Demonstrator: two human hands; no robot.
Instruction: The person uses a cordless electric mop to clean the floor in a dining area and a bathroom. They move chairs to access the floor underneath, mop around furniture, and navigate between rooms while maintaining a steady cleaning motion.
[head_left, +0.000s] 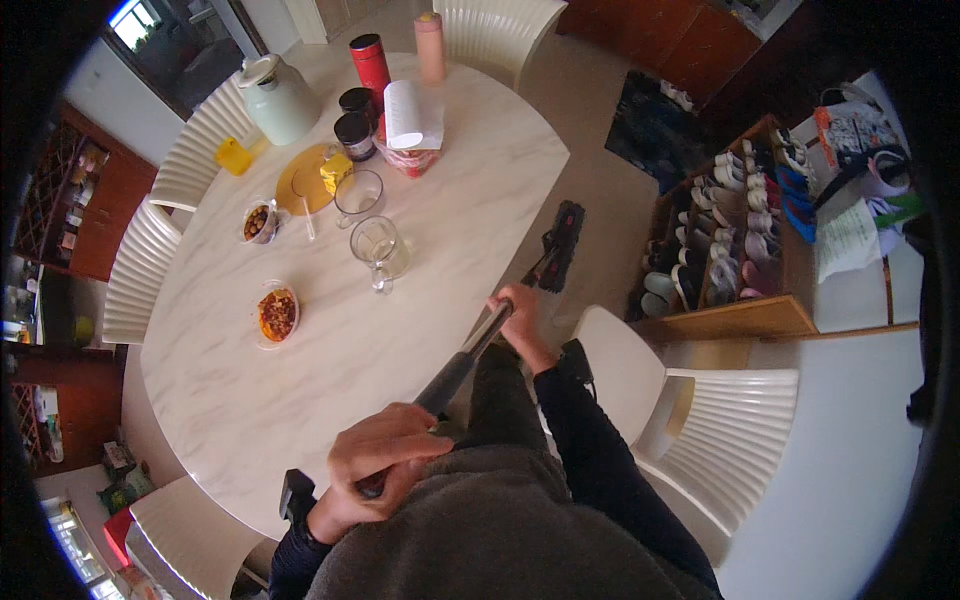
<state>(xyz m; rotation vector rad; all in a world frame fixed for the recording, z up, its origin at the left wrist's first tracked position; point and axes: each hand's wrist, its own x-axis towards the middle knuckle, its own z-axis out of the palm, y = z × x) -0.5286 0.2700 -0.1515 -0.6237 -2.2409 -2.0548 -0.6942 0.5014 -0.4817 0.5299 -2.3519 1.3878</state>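
Note:
My left hand (386, 457) is closed around the upper end of a mop handle (457, 367), close to my waist. Further down the same pole, beside the table edge, my right hand (517, 319) grips it. At the pole's lower end a flat dark mop head (562, 246) rests on the floor, right of the marble-patterned table (225, 405). On the table stand two glass mugs (379, 247), (360, 196), a bowl of reddish food (277, 313), a cup of round brown items (259, 223), dark-lidded jars (354, 135), a red flask (370, 64) and a pale green jug (277, 101).
A white ribbed chair (720, 435) stands close to my right arm. Beyond it an open shoe cabinet (727, 315) holds several pairs of shoes. A dark mat (649, 131) lies on the floor ahead. Other white chairs (139, 277) surround the table.

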